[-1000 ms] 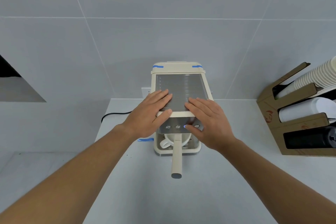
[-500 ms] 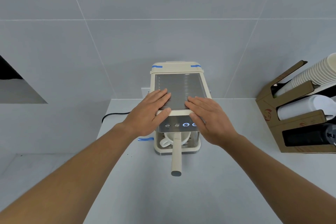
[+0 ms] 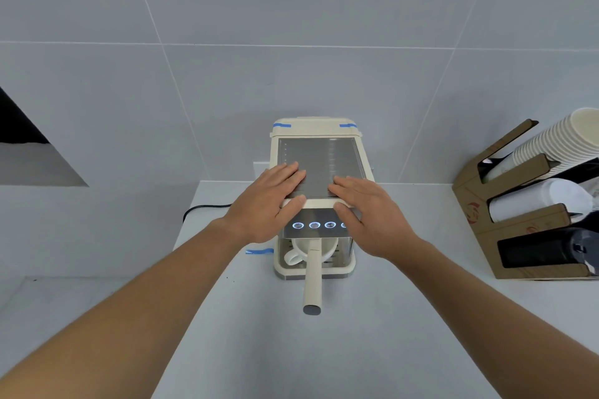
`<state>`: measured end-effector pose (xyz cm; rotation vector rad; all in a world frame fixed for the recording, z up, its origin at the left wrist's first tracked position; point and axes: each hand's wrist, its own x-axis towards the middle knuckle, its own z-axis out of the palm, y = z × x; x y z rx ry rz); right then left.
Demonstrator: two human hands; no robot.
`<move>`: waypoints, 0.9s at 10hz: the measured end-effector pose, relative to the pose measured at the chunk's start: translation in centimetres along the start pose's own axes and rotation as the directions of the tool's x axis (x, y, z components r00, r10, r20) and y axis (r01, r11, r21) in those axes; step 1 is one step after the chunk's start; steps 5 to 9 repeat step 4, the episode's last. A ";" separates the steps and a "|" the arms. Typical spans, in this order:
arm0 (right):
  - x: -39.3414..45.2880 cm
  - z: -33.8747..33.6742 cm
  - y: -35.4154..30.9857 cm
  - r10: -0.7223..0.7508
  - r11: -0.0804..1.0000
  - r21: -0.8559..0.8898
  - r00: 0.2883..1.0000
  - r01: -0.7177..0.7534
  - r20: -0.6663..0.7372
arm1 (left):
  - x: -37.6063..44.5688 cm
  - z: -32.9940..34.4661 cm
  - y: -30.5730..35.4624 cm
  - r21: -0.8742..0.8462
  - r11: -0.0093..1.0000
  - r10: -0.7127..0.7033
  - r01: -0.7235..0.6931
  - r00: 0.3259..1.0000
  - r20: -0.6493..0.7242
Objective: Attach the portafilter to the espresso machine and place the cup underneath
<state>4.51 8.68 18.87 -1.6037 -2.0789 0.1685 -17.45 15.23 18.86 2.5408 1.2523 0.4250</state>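
Resting flat with fingers spread, left hand point(image 3: 269, 201) and right hand point(image 3: 372, 214), on the espresso machine point(image 3: 319, 159) top, gripping nothing. Sitting locked in, portafilter point(image 3: 313, 282) handle jutting toward the tabletop point(image 3: 389, 317) edge; standing underneath it on the drip tray, white cup point(image 3: 299, 253).

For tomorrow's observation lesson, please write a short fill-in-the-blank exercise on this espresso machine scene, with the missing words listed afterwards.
1. Both hands, the left hand and the right hand, rest flat on the ____ of the espresso machine.
2. The white cup stands ____ the portafilter.
3. The strips of tape on the machine are ____ in colour.
4. The cardboard holder with paper cups stands to the machine's ____.

Missing words: top; under; blue; right
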 end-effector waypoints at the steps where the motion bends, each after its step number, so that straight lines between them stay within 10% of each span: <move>1: 0.7 -1.5 -0.9 0.043 0.999 0.008 0.992 -0.045 0.116 | 0.0 -0.6 0.2 0.008 1.000 -0.013 0.013 0.999 0.042; 3: 2.4 -7.3 -2.8 0.212 0.942 0.191 0.932 -0.275 0.294 | 0.1 -3.2 1.8 -0.086 0.988 -0.124 0.129 0.990 0.064; 9: 2.5 -11.2 -3.8 0.198 0.904 0.336 0.956 -0.263 0.216 | 0.0 -4.5 2.1 -0.099 0.983 -0.154 0.155 0.988 0.019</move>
